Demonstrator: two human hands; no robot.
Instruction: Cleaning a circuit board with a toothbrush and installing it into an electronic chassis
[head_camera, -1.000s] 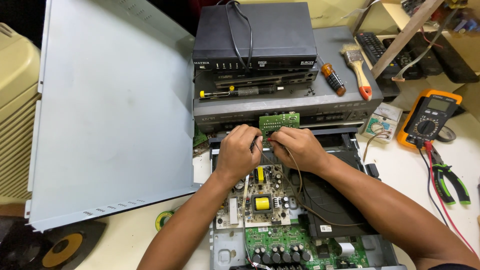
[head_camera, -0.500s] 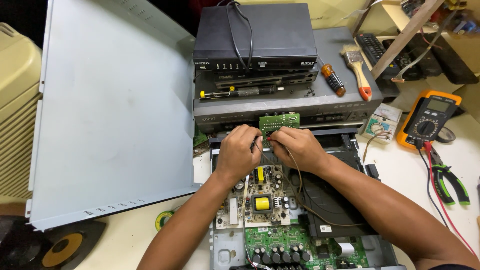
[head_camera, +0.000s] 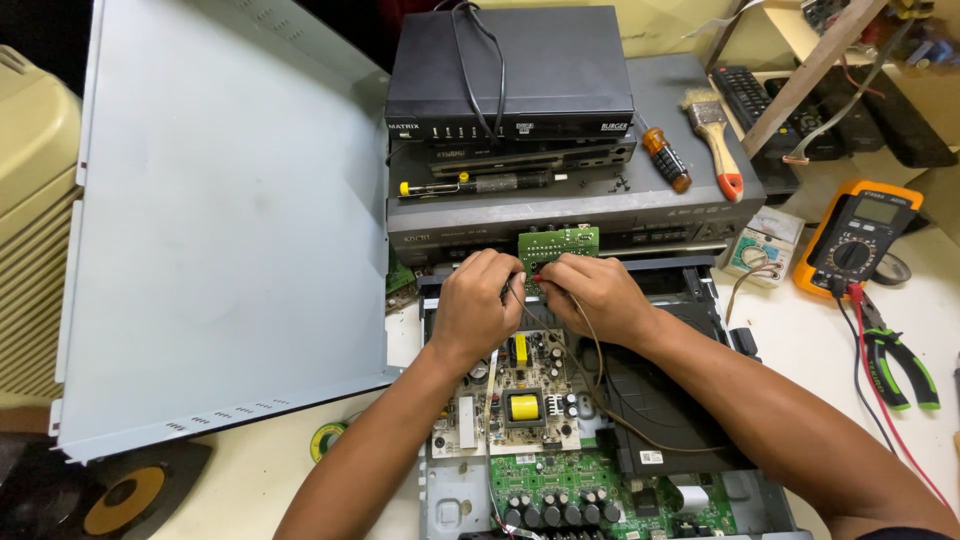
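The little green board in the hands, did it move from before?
No. The little green board sits at the same spot against the grey box behind it, with the left hand and right hand holding it as before.

1. The opened chassis (head_camera: 600, 470) lies near centre, with circuit boards (head_camera: 520, 400) in it.
2. Both hands, left hand (head_camera: 478, 305) and right hand (head_camera: 592, 295), meet over its far edge, at a small board (head_camera: 558, 243).
3. Just beyond stands a stack of boxes (head_camera: 510, 120).
4. A screwdriver (head_camera: 665, 158) and brush (head_camera: 718, 140) lie on the stack's right side.
5. The lid (head_camera: 230, 220) lies left of the stack.
6. A multimeter (head_camera: 858, 238) lies at right, with pliers (head_camera: 895, 355) nearer.
7. A tape roll (head_camera: 325, 440) lies near the lid's near edge.
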